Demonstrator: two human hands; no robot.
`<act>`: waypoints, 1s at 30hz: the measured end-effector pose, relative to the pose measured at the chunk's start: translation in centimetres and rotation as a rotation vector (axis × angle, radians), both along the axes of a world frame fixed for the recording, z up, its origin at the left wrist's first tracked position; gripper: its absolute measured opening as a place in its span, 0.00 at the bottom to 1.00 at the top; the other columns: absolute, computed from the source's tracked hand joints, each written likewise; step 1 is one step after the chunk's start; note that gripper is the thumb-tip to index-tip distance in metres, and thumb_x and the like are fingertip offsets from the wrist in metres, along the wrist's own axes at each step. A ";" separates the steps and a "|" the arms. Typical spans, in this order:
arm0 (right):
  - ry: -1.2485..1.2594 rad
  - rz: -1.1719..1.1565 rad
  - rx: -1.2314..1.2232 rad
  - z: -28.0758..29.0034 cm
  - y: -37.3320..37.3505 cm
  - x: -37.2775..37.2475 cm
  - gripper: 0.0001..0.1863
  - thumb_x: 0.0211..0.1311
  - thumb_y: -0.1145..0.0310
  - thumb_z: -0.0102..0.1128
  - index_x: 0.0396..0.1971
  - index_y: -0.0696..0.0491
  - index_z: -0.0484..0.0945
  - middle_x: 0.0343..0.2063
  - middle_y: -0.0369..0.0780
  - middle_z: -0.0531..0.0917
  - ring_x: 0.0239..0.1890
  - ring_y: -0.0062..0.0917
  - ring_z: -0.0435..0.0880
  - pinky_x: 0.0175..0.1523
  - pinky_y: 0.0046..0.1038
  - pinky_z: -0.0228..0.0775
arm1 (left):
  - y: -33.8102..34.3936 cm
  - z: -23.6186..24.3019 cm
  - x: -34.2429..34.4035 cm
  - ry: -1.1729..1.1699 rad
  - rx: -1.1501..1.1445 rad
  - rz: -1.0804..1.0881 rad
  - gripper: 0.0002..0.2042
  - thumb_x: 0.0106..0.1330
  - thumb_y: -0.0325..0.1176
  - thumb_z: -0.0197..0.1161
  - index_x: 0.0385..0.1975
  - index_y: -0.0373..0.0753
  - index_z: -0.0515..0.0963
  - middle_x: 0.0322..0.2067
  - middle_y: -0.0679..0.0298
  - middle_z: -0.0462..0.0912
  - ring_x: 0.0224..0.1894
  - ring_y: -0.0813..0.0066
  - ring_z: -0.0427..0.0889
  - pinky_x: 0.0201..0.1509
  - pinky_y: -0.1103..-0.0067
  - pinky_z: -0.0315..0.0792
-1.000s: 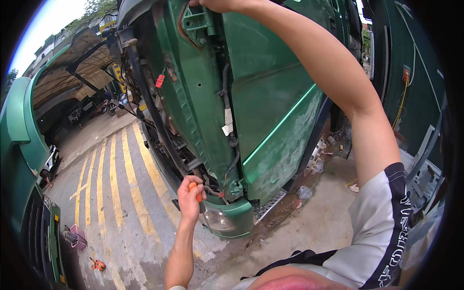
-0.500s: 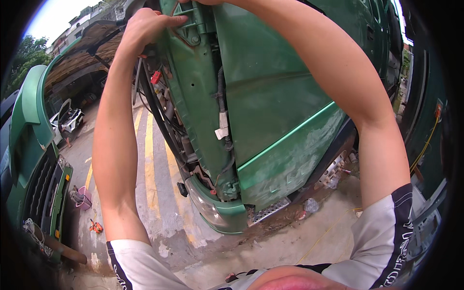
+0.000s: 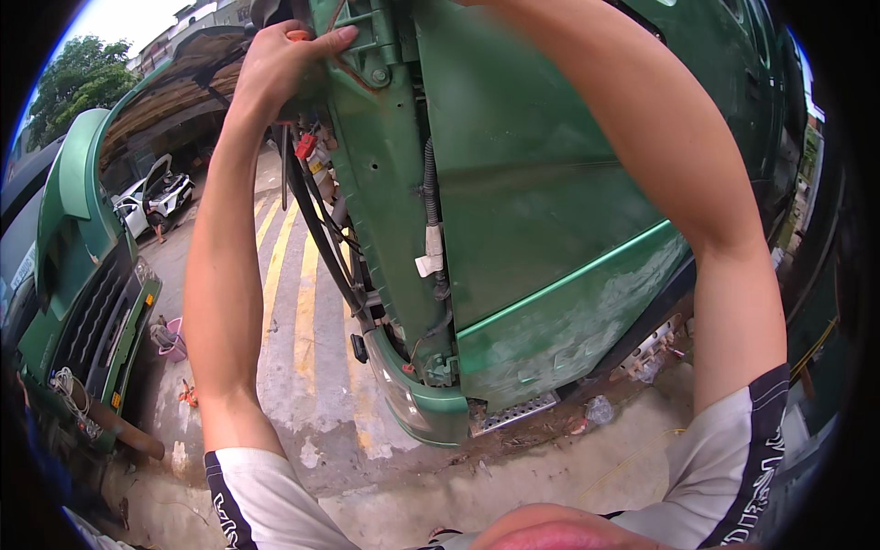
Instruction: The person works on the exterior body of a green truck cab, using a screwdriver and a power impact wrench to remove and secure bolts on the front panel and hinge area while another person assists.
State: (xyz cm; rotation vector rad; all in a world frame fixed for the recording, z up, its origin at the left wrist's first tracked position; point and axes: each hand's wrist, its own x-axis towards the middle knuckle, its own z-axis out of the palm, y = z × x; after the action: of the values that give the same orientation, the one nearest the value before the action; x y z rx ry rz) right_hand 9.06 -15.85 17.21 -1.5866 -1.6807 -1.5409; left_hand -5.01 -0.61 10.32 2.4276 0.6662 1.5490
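A green truck cab panel [image 3: 550, 183] fills the middle of the view. My left hand [image 3: 284, 64] is raised to its upper left corner, its fingers curled over a green bracket [image 3: 371, 55] with a small orange piece [image 3: 298, 35] showing under them. My right forearm [image 3: 660, 147] reaches up across the panel and leaves the top edge, so my right hand is hidden. Below my left hand hang a red connector [image 3: 305, 145], black hoses [image 3: 321, 229] and a black ribbed cable [image 3: 429, 174] with a white tag [image 3: 428, 264].
The cab's lower corner with a lamp [image 3: 412, 403] and a metal step plate [image 3: 513, 412] sits above dirty concrete. Another green truck front [image 3: 82, 229] stands at the left, with a pink bucket [image 3: 174, 339] by it. Yellow lines [image 3: 307, 293] run toward a white car [image 3: 151, 197].
My left hand has gone from low by the corner lamp up to the panel's top corner. The view has swung closer to the cab.
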 end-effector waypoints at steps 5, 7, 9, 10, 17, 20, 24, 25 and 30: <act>-0.200 -0.017 0.056 -0.5 2.3 0.6 0.10 0.53 0.64 0.67 0.31 0.53 0.89 0.33 0.47 0.89 0.41 0.39 0.89 0.47 0.39 0.81 | -1.2 0.8 0.3 0.103 -0.014 0.097 0.32 0.58 0.59 0.74 0.43 0.33 0.77 0.25 0.61 0.81 0.25 0.73 0.79 0.32 0.76 0.74; -0.207 -0.035 0.032 -1.1 2.5 1.1 0.09 0.54 0.65 0.66 0.30 0.52 0.89 0.32 0.46 0.89 0.40 0.39 0.89 0.46 0.39 0.81 | -2.6 0.3 0.8 0.027 0.158 0.180 0.31 0.57 0.55 0.75 0.45 0.31 0.75 0.28 0.59 0.82 0.30 0.69 0.81 0.37 0.74 0.75; -0.217 -0.058 0.034 -1.1 1.5 0.7 0.09 0.55 0.65 0.64 0.29 0.51 0.89 0.31 0.46 0.89 0.40 0.39 0.89 0.46 0.39 0.81 | -4.0 0.5 1.2 -0.061 0.354 0.262 0.31 0.56 0.50 0.76 0.48 0.30 0.74 0.30 0.57 0.83 0.34 0.65 0.83 0.43 0.72 0.77; -0.168 -0.055 0.006 -1.1 1.0 0.7 0.08 0.53 0.65 0.65 0.29 0.50 0.90 0.32 0.45 0.89 0.40 0.38 0.90 0.46 0.38 0.81 | -4.5 0.5 1.7 -0.022 0.394 0.122 0.30 0.54 0.45 0.76 0.48 0.30 0.74 0.34 0.55 0.84 0.39 0.63 0.84 0.47 0.72 0.76; 0.051 -0.104 -0.047 -0.8 1.2 -2.7 0.09 0.53 0.65 0.63 0.30 0.48 0.90 0.33 0.44 0.90 0.39 0.37 0.90 0.43 0.36 0.82 | -5.5 0.1 1.8 -0.021 0.339 0.004 0.35 0.50 0.47 0.81 0.52 0.33 0.75 0.46 0.55 0.84 0.49 0.62 0.85 0.55 0.69 0.76; 0.182 -0.213 -0.121 -0.1 0.7 -2.4 0.12 0.55 0.63 0.67 0.39 0.45 0.90 0.41 0.38 0.90 0.46 0.32 0.89 0.47 0.34 0.81 | -7.2 -0.4 4.2 -0.137 0.360 0.125 0.37 0.50 0.53 0.79 0.50 0.31 0.71 0.49 0.47 0.78 0.51 0.46 0.82 0.53 0.58 0.76; 0.121 -0.257 -0.137 0.0 0.4 -2.5 0.12 0.51 0.63 0.73 0.37 0.46 0.90 0.39 0.38 0.90 0.45 0.31 0.90 0.46 0.33 0.81 | -7.4 -0.1 3.5 -0.212 0.191 0.233 0.43 0.50 0.57 0.78 0.58 0.32 0.68 0.54 0.44 0.75 0.55 0.42 0.80 0.55 0.57 0.76; 0.111 -0.254 -0.139 -0.1 0.3 -2.3 0.12 0.51 0.63 0.73 0.37 0.46 0.90 0.39 0.38 0.90 0.45 0.31 0.90 0.46 0.33 0.81 | -7.4 -0.3 3.2 -0.211 0.159 0.269 0.45 0.49 0.59 0.78 0.60 0.33 0.67 0.55 0.44 0.74 0.55 0.42 0.80 0.55 0.57 0.76; 0.129 -0.145 -0.064 -0.3 0.4 -1.4 0.09 0.53 0.61 0.72 0.30 0.50 0.89 0.30 0.43 0.89 0.37 0.37 0.89 0.41 0.37 0.80 | -7.2 -0.3 3.4 -0.174 0.084 0.224 0.48 0.48 0.63 0.74 0.65 0.41 0.61 0.58 0.39 0.71 0.54 0.37 0.80 0.57 0.55 0.76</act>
State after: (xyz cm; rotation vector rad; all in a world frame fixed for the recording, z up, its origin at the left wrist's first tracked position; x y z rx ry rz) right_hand 7.62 -15.43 16.88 -1.8357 -1.5911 -1.4296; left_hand -1.61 -7.84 10.00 2.3046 0.8795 1.8843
